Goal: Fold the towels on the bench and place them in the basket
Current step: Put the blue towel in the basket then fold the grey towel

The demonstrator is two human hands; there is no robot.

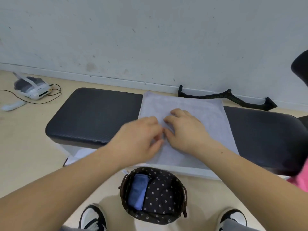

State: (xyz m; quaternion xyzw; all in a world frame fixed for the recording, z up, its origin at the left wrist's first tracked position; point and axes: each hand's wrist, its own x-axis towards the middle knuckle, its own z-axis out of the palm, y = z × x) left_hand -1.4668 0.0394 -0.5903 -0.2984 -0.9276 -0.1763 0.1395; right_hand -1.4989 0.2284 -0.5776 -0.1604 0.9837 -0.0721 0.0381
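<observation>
Right now my left fingers (155, 140) are curled and motion-blurred, and my right fingers (176, 112) are bent with their tips on the towel (208, 114). I cannot tell whether either set pinches cloth. They meet near the towel's middle. It lies spread flat across the desk (93, 114), reaching the near edge above the basket (183, 194), which holds a blue towel (139, 190). If I pull unevenly from here, I expect a skewed fold, or the cloth dragging off the smooth-looking desk onto the floor.
</observation>
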